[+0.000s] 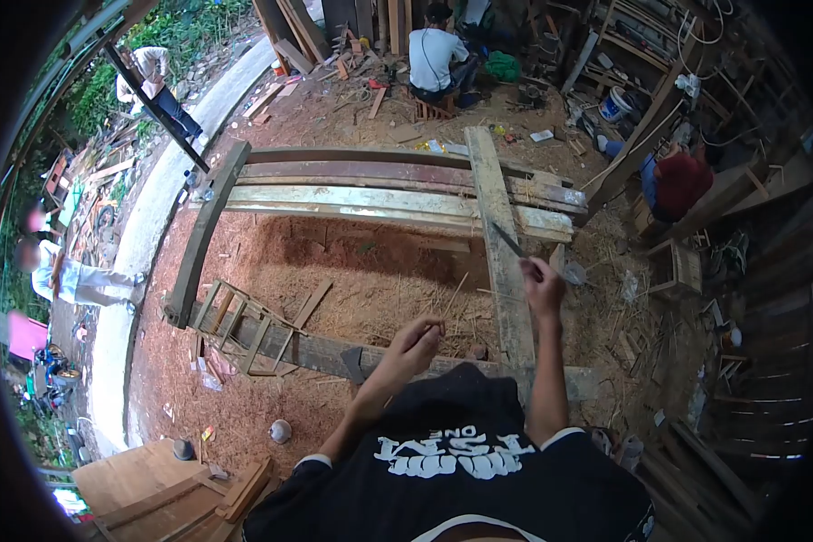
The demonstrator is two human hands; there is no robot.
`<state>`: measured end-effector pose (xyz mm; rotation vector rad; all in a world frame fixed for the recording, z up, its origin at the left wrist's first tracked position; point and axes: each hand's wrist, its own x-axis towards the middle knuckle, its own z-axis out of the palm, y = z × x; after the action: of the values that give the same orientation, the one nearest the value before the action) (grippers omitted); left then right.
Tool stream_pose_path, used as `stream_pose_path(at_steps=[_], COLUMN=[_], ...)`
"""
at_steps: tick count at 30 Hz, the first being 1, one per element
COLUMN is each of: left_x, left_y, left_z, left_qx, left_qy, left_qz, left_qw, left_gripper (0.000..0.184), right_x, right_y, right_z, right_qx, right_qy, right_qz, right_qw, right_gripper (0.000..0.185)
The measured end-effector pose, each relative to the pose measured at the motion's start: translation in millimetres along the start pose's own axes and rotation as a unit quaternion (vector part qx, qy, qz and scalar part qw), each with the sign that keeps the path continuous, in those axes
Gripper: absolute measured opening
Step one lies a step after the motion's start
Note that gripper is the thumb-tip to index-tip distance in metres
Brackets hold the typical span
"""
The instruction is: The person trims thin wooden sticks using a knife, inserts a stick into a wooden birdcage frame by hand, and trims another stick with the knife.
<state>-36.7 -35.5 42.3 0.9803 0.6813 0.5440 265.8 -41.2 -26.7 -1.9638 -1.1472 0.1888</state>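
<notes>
In the head view my right hand (544,287) is closed on the handle of a knife-like tool. Its dark, narrow blade (508,240) points up and left over a rough upright plank (494,208). My left hand (417,345) has its fingers curled in, above the near beam (325,352); whatever it may hold is too small to make out. A dark flat piece (352,363) lies on that beam, left of my left hand. Further left, a small slatted wooden frame (260,341) leans against the beam.
Long boards (352,194) span the far side between a left post (210,230) and the plank. One person (435,61) sits at the back, another (682,181) at the right; two stand at the left. Sawdust and scraps cover the ground. A wooden crate (676,269) stands right.
</notes>
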Motion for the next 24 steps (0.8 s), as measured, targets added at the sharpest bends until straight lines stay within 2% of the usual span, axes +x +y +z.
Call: stream_pose_path(at_steps=[1,5,6,8,11,12,14,15,18,24], left_x=[3,21,27,33,44,45,44,43,41,24], left_y=[-4,-12,-12,-10,-28,-34,-47,-53,-65,-53], left_z=[-3,-12,-11,-4,5,8,17,19,22,34], left_qx=[-0.008,-0.062,-0.083,-0.071,-0.026,-0.018,-0.003,-0.007,0.101,0.089], left_qy=[0.012,0.033,0.034,0.027,0.008,0.014,0.024,0.011,-0.003,-0.003], left_qz=[-0.006,-0.030,-0.024,-0.033,-0.036,-0.055,-0.095,-0.101,-0.055,-0.034], left_qw=[1.000,0.997,0.996,0.997,0.999,0.998,0.995,0.995,0.993,0.995], left_gripper=[0.017,0.020,0.020,0.020,0.018,0.018,0.017,0.017,0.013,0.022], right_x=[1,-32,-43,-59,-88,-92,-100,-103,-104,-102], right_y=[6,10,9,-10,-24,-41,-52,-52,-54,-53], right_z=[-5,-10,0,-3,13,4,0,-4,-14,-31], right_qx=[0.033,0.138,0.171,0.143,0.211,0.204,0.167,0.161,0.139,0.079], right_qy=[0.047,-0.027,-0.010,-0.091,-0.127,-0.165,-0.165,-0.163,-0.158,-0.135], right_qz=[-0.050,0.004,-0.009,0.036,0.035,0.025,-0.047,-0.053,-0.083,-0.174], right_qw=[0.997,0.990,0.985,0.985,0.969,0.965,0.971,0.972,0.974,0.972], right_gripper=[0.050,0.041,0.037,0.038,0.043,0.043,0.044,0.043,0.043,0.044])
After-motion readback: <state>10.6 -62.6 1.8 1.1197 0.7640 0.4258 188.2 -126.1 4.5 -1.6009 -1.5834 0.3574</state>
